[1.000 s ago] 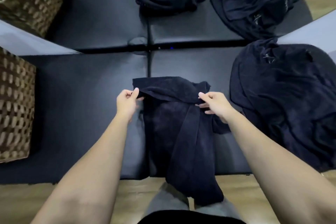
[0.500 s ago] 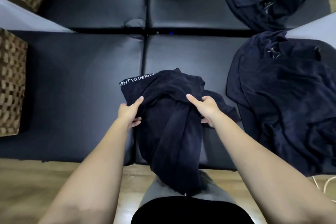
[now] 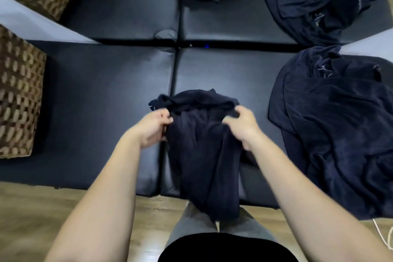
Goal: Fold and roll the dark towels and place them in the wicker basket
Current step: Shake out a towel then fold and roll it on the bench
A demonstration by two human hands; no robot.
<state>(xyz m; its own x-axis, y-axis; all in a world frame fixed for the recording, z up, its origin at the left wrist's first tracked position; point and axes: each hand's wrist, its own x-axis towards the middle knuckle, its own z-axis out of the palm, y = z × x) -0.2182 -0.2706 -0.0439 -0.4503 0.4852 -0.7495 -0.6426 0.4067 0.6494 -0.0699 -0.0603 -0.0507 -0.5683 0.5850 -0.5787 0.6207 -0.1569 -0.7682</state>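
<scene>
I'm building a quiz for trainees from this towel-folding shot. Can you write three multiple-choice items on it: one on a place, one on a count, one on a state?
1. Where is the nearer wicker basket?
A. At the left edge of the pad
B. At the right edge
C. On the floor by the knees

2. How many hands grip the towel in the middle?
A. None
B. One
C. Two

3. What state is that towel in?
A. Rolled tight
B. Bunched, with its lower end hanging off the near edge of the pad
C. Lying inside a basket

Answers: 1 A, the woven side stands at the left of the dark pad. 2 C, the left hand and the right hand each pinch its top. 3 B, the cloth is creased and drapes past the pad's edge toward the lap.
</scene>
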